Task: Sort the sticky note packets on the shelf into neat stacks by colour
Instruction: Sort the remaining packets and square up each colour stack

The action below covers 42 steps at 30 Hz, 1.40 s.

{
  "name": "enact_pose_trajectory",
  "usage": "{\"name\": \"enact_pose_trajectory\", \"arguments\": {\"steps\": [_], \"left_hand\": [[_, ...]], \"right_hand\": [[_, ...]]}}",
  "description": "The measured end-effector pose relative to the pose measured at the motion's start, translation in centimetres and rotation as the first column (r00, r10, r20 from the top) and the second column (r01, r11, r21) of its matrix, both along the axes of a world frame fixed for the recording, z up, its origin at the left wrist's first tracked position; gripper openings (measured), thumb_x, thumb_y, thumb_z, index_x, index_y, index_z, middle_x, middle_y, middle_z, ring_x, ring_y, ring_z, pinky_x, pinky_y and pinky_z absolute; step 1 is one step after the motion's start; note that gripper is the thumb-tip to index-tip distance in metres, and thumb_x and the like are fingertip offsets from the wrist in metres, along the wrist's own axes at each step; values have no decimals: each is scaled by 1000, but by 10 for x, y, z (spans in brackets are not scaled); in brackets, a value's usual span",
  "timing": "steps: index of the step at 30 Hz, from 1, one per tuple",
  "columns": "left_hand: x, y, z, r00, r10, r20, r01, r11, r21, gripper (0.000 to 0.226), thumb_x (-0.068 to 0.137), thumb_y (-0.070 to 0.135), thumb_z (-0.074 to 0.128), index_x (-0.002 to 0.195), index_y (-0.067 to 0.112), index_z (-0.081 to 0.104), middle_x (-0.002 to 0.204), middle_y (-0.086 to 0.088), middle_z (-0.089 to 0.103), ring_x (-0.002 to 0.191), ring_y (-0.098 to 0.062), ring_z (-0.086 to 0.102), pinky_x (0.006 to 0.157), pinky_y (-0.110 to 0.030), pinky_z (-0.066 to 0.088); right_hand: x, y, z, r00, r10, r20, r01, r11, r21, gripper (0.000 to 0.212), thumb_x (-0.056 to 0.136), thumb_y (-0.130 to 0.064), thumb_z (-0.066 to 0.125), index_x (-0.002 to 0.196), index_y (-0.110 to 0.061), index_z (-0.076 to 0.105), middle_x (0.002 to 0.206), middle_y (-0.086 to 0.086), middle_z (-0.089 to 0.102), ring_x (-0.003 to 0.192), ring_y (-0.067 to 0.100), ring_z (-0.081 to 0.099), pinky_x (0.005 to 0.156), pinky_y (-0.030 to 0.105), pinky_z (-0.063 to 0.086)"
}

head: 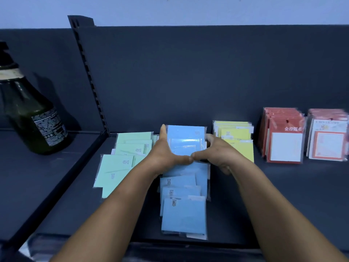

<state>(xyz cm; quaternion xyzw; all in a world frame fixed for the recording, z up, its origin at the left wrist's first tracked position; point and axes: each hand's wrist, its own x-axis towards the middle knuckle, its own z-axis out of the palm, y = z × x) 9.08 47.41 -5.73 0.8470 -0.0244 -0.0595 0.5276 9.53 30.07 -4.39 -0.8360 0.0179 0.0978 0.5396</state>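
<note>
Blue sticky note packets lie in a long overlapping row down the middle of the dark shelf, the nearest one at its front edge. My left hand presses the left side of the far blue pile, fingers pointing away. My right hand cups the pile's right side, and the two thumbs meet over its near edge. Green packets are spread loosely to the left. Yellow packets sit stacked to the right, partly behind my right hand.
Red packets with white pads stand in a row at the right, with another red-framed set beyond. A dark green bottle stands on the neighbouring shelf at left, past a slotted upright. A dark back panel closes the shelf.
</note>
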Motion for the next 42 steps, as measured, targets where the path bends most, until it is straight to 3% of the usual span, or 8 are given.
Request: {"name": "enact_pose_trajectory", "arguments": {"steps": [5, 13, 17, 21, 26, 31, 36, 42], "left_hand": [[-9, 5, -3, 994, 27, 108, -18, 996, -88, 125, 60, 22, 88, 146, 44, 1, 133, 9, 52, 113, -12, 58, 92, -36, 52], [-17, 2, -3, 988, 27, 153, -2, 987, -161, 94, 68, 16, 83, 140, 32, 25, 118, 12, 59, 99, -3, 62, 76, -22, 52], [-17, 3, -5, 989, 62, 132, -37, 983, -182, 92, 66, 19, 85, 139, 29, 30, 119, 9, 60, 101, -8, 63, 84, -30, 54], [-18, 4, -4, 992, 64, 107, -37, 972, -232, 75, 71, 17, 82, 131, 28, 37, 112, 11, 61, 96, -6, 64, 76, -26, 53], [-18, 7, -7, 992, 64, 110, -27, 952, -306, 53, 82, 24, 73, 126, 26, 44, 111, 6, 63, 90, -4, 65, 69, -20, 50], [-15, 12, -12, 994, 18, 105, 5, 978, -210, 71, 69, 13, 81, 125, 32, 41, 114, 6, 63, 97, -8, 65, 81, -28, 54], [-16, 11, -7, 990, 20, 138, 0, 990, -143, 71, 72, 12, 80, 125, 35, 38, 112, 12, 59, 96, -2, 61, 75, -20, 50], [-15, 14, -8, 991, 13, 130, -1, 996, -87, 68, 75, 8, 77, 127, 31, 40, 114, 10, 61, 97, -5, 61, 74, -21, 49]], "right_hand": [[-11, -11, 5, 976, 207, -60, -212, 974, -81, 86, 58, -6, 77, 131, -37, 43, 107, -12, 70, 102, 16, 66, 97, 38, 49], [-30, -13, -2, 993, 119, 21, -116, 986, -122, 95, 68, -5, 76, 143, -34, 25, 114, -13, 65, 99, 14, 66, 92, 37, 50], [-42, -10, 1, 999, 31, -35, -39, 967, -252, 49, 71, -21, 81, 110, -16, 52, 93, -2, 64, 84, 16, 62, 80, 32, 51], [-41, -6, -8, 1000, 19, -3, -19, 992, -128, 21, 75, -12, 77, 90, -9, 63, 79, 6, 66, 72, 21, 64, 81, 41, 56], [-37, -4, -10, 973, -124, 193, 119, 992, 37, 14, 82, -5, 67, 83, -17, 61, 68, -2, 55, 64, 17, 52, 62, 29, 44], [-31, -6, -3, 902, -286, 323, 240, 955, 177, 13, 85, -8, 62, 84, -21, 59, 78, -5, 59, 69, 16, 57, 63, 30, 46], [-26, -4, -3, 875, -284, 392, 221, 955, 199, 5, 87, -9, 58, 84, -13, 58, 76, -5, 59, 69, 17, 54, 61, 32, 41], [-17, -6, 3, 805, -492, 333, 265, 799, 540, 19, 90, -3, 54, 80, -19, 54, 65, -3, 57, 52, 10, 46, 49, 23, 36]]}}
